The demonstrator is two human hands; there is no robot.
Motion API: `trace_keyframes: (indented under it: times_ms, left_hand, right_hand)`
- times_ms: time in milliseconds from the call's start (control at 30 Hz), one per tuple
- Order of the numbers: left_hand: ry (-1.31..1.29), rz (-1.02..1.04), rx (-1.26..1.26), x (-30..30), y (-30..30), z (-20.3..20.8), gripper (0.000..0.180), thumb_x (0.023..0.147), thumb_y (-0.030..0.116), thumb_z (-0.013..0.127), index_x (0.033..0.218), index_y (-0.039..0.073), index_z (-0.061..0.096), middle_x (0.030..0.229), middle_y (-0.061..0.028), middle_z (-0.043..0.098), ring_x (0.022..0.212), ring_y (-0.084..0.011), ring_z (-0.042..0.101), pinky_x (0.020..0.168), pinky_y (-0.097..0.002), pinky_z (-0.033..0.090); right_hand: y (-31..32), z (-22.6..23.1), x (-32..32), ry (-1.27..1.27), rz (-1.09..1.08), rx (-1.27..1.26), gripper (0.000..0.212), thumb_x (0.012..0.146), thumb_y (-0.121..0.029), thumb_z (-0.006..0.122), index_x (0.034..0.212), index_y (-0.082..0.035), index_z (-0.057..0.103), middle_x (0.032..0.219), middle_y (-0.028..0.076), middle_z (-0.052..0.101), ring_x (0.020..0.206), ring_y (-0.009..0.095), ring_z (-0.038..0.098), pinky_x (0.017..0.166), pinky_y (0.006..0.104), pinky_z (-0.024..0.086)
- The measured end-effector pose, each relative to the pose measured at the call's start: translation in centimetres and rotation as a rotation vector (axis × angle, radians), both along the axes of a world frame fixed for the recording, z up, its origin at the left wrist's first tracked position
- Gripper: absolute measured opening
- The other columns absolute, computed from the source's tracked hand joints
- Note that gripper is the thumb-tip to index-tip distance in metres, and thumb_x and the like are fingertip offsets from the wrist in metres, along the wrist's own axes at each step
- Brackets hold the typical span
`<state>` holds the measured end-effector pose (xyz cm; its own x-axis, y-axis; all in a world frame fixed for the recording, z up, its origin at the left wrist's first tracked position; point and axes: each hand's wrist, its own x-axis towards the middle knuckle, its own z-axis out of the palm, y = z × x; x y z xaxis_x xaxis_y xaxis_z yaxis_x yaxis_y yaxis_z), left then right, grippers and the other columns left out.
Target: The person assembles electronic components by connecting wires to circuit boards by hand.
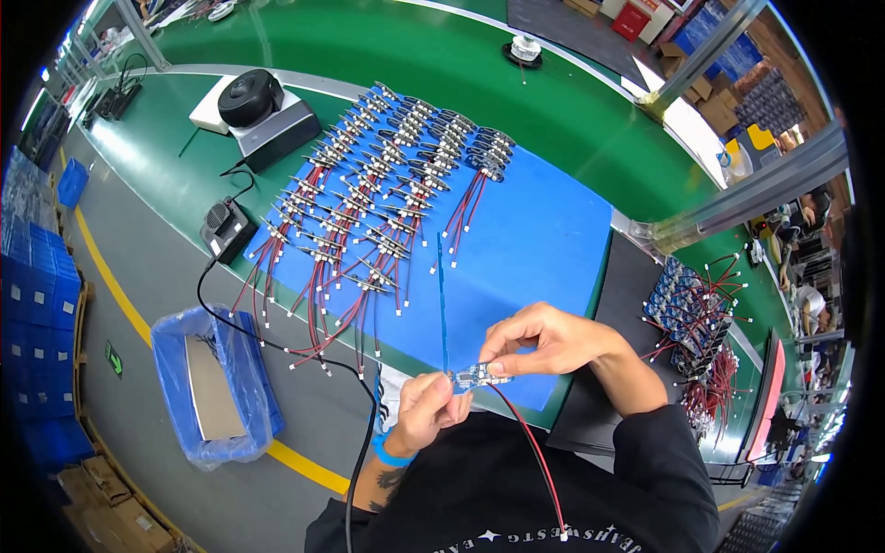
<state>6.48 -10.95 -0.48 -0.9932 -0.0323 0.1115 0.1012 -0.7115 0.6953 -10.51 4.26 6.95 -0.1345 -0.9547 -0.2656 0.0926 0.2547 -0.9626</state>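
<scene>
Close to my body, a small blue circuit board (468, 376) is held between both hands above the near edge of a blue mat (516, 267). My left hand (428, 405), with a blue band on its wrist, pinches the board's left end. The thumb and fingers of my right hand (544, 343) grip its right end. From the board a red and black cable (532, 436) hangs down over my dark shirt, ending in a small white plug. Rows of circuit boards (369, 184) with similar cables lie across the mat's left and far parts.
At the right, a stack of blue boards (687, 309) sits beside bundled red cables (724, 387). A black round device (251, 98) rests on a box at the far left, near a black charger-like unit (226, 229). A blue lined bin (263, 396) stands on the floor.
</scene>
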Motion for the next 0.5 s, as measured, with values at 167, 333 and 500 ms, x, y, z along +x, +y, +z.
trace_keyframes:
  times_ms: [167,333,500]
  left_hand:
    - [-0.041,0.042,0.075,0.4,0.4,-0.2,0.045,0.105,0.025,0.036,0.067,0.003,0.045,0.053,-0.0039,0.037,0.046,-0.0125,0.033,0.046,-0.0285,0.027]
    - [-0.049,0.117,0.097,0.2,0.9,-0.5,0.046,0.104,0.025,0.034,0.064,0.005,0.042,0.049,-0.0049,0.038,0.041,-0.0127,0.029,0.043,-0.0305,0.024]
    - [-0.076,0.164,0.136,0.0,1.2,0.0,0.045,0.104,0.025,0.034,0.063,0.008,0.04,0.047,-0.0012,0.034,0.04,-0.012,0.026,0.045,-0.0303,0.023]
  right_hand:
    - [-0.4,-0.3,0.1,-0.068,0.006,0.034,0.02,0.094,-0.011,0.066,0.108,0.004,0.067,0.088,0.004,0.067,0.079,0.009,0.06,0.069,0.0251,0.048]
    - [-0.9,-0.7,-0.1,-0.176,-0.004,0.054,0.022,0.095,-0.012,0.065,0.11,0.004,0.066,0.087,0.002,0.066,0.079,0.007,0.058,0.068,0.0233,0.047]
    - [-1.1,-0.6,-0.2,-0.184,0.015,0.075,0.022,0.095,-0.012,0.065,0.11,0.004,0.066,0.086,0.002,0.066,0.077,0.007,0.058,0.067,0.0231,0.047]
